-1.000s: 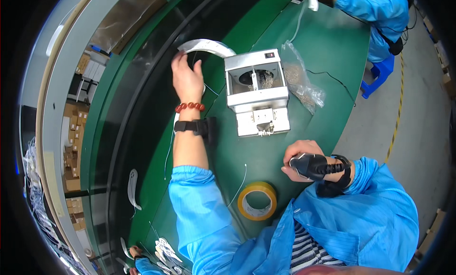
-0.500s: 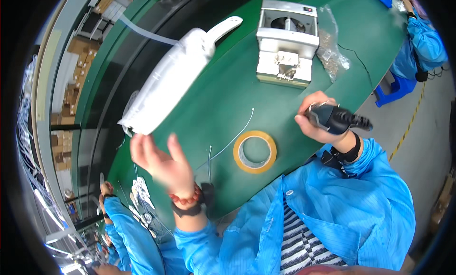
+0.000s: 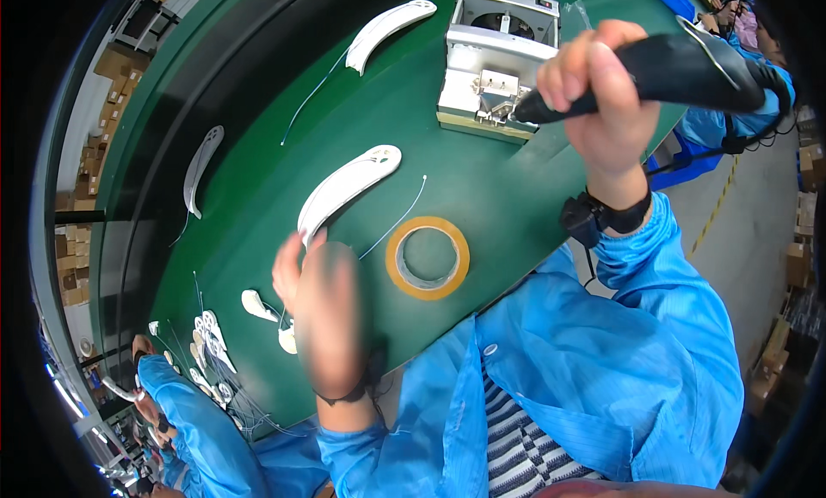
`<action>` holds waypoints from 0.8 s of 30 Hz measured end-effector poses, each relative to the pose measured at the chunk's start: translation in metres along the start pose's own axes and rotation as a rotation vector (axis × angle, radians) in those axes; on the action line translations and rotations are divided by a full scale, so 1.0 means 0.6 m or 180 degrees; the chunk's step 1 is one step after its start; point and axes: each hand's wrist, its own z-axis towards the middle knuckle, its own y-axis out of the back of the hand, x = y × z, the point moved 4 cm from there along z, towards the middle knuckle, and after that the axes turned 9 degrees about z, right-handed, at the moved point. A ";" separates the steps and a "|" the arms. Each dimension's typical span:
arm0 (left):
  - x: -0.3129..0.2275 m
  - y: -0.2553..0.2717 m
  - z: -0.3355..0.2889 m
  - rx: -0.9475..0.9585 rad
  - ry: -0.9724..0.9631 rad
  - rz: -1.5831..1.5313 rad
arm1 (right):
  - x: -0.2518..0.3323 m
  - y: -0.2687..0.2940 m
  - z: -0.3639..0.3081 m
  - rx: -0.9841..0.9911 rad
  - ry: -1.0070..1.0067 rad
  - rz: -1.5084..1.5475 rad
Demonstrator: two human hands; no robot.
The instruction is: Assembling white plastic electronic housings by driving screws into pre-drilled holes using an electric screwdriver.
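My right hand (image 3: 607,94) is closed round a black electric screwdriver (image 3: 688,72), raised above the table. The driver's tapered nose points left, at the front of a grey-white screw feeder (image 3: 495,68); whether it touches cannot be made out. A curved white plastic part (image 3: 353,184) lies on the green table. My left hand (image 3: 323,300) is smeared by motion at that part's near end, so I cannot tell whether it grips it. To the right of my left hand a roll of yellowish tape (image 3: 462,259) lies flat, beside a thin pale cable (image 3: 396,221).
More curved white parts with cables lie farther off, one at the back (image 3: 391,29) and one on the left (image 3: 202,167). Small white pieces (image 3: 211,339) with tangled cables lie at lower left, near a co-worker's blue sleeve (image 3: 185,412). A blue stool (image 3: 688,162) stands right.
My right hand has lifted the screwdriver and turned its nose to the feeder. The large blurred white shape over the table is gone, and a curved part now lies by my left hand.
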 end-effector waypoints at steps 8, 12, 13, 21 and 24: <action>0.022 -0.089 0.099 0.0921 -0.0200 -0.0029 | -0.065 0.022 -0.001 -0.0079 -0.0100 -0.0776; 0.014 -0.050 0.083 0.0311 -0.0014 0.0022 | -0.073 0.037 -0.003 -0.0147 -0.0164 -0.0824; 0.012 -0.027 0.074 0.0178 0.0077 0.0012 | -0.075 0.038 -0.002 -0.0166 -0.0168 -0.0726; -0.023 0.033 -0.042 0.1184 0.0471 -0.1028 | -0.079 0.023 -0.004 -0.0640 -0.0278 -0.0679; -0.040 0.022 -0.066 0.1149 0.0308 -0.1098 | -0.086 0.033 -0.008 -0.0526 -0.0399 -0.0784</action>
